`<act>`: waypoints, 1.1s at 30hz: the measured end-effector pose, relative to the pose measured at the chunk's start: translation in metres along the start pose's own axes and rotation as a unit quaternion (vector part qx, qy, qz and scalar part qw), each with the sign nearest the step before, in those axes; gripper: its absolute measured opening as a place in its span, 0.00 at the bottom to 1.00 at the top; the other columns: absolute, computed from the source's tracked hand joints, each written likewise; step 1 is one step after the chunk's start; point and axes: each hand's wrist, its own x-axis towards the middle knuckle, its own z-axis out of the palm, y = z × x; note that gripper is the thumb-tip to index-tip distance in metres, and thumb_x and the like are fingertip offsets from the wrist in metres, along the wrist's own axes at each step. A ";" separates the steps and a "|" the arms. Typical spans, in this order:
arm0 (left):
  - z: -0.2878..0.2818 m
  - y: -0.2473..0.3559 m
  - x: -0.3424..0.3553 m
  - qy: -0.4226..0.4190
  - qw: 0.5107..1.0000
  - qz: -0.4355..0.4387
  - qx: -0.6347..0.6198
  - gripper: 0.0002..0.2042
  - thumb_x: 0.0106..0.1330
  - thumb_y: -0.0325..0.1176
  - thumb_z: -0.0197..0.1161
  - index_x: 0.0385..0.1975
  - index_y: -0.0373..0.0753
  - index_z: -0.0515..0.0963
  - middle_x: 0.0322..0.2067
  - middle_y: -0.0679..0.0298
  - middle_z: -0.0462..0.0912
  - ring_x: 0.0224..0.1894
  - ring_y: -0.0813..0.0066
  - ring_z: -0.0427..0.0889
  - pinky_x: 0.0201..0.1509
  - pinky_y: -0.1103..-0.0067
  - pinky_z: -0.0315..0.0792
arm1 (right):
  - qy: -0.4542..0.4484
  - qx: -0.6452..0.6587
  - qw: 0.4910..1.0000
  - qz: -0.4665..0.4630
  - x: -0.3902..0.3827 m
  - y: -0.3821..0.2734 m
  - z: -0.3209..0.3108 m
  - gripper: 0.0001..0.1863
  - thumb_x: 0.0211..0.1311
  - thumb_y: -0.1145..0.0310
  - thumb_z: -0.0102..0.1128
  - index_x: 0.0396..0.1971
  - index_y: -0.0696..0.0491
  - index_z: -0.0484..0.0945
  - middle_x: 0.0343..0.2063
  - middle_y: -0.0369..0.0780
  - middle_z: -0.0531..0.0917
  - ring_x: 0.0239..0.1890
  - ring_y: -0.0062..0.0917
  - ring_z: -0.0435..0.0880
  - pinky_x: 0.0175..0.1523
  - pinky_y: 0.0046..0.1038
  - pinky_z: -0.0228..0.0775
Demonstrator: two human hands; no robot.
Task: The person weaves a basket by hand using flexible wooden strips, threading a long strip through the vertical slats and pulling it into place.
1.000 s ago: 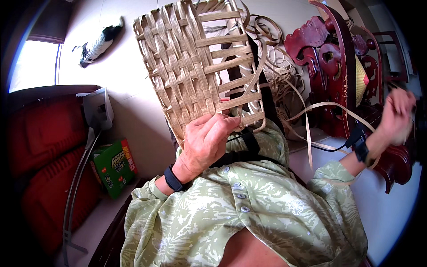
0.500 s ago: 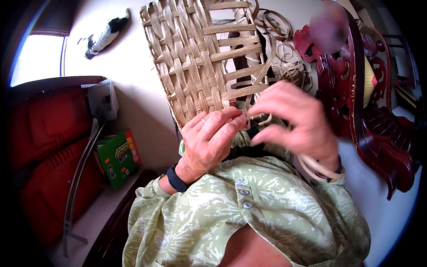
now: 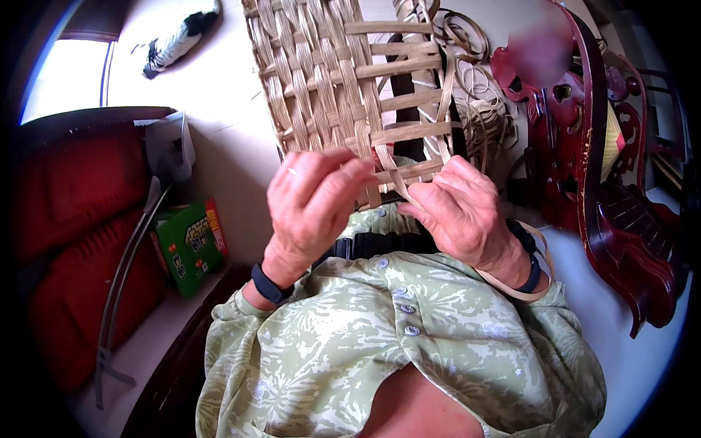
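A basketwork panel of flat tan strips extends in front of me, tightly plaited on its left and with open crosswise strips on its right. At its near edge my right hand is closed in a pinch on a pale cane strip, which slants out of the weave. A thin loop of similar strip hangs round my right wrist. My left hand is beside the strip, over the near left part of the panel, its fingers loosely bent and slightly blurred. Nothing shows in it, though its thumb is mostly hidden.
Coiled and tangled cane strips lie beyond the panel to the right. Carved dark red wooden furniture stands at my right. To the left are red cushioned pieces, a green box and a curved metal stand. A black-and-white object lies on the floor.
My left hand has come off the near edge and moved left. My right hand has come down and closed on the strip. The panel appears shifted slightly up and right in view.
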 end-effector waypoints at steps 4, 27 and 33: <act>-0.007 -0.001 0.002 -0.019 1.000 -0.012 0.013 0.17 0.50 0.30 0.74 0.42 0.42 0.83 0.36 0.65 0.81 0.31 0.70 0.78 0.36 0.74 0.70 | -0.042 -0.016 0.999 -0.002 -0.014 0.004 0.004 0.13 0.51 0.70 0.72 0.33 0.57 0.77 0.18 0.35 0.72 0.20 0.28 0.73 0.30 0.31 0.65; 0.010 -0.007 0.013 -0.089 0.996 0.001 0.022 0.11 0.48 0.25 0.66 0.34 0.43 0.83 0.32 0.68 0.81 0.30 0.70 0.79 0.35 0.74 0.68 | -0.117 0.086 0.984 0.106 -0.011 0.005 -0.001 0.07 0.56 0.75 0.66 0.27 0.55 0.74 0.18 0.41 0.73 0.21 0.37 0.79 0.25 0.35 0.69; 0.010 -0.008 0.008 -0.108 0.993 0.034 0.031 0.11 0.50 0.28 0.66 0.35 0.45 0.83 0.33 0.70 0.81 0.30 0.73 0.79 0.35 0.75 0.67 | -0.055 0.129 0.956 0.258 -0.011 -0.009 -0.010 0.06 0.61 0.73 0.66 0.31 0.56 0.76 0.18 0.44 0.79 0.21 0.37 0.83 0.25 0.34 0.71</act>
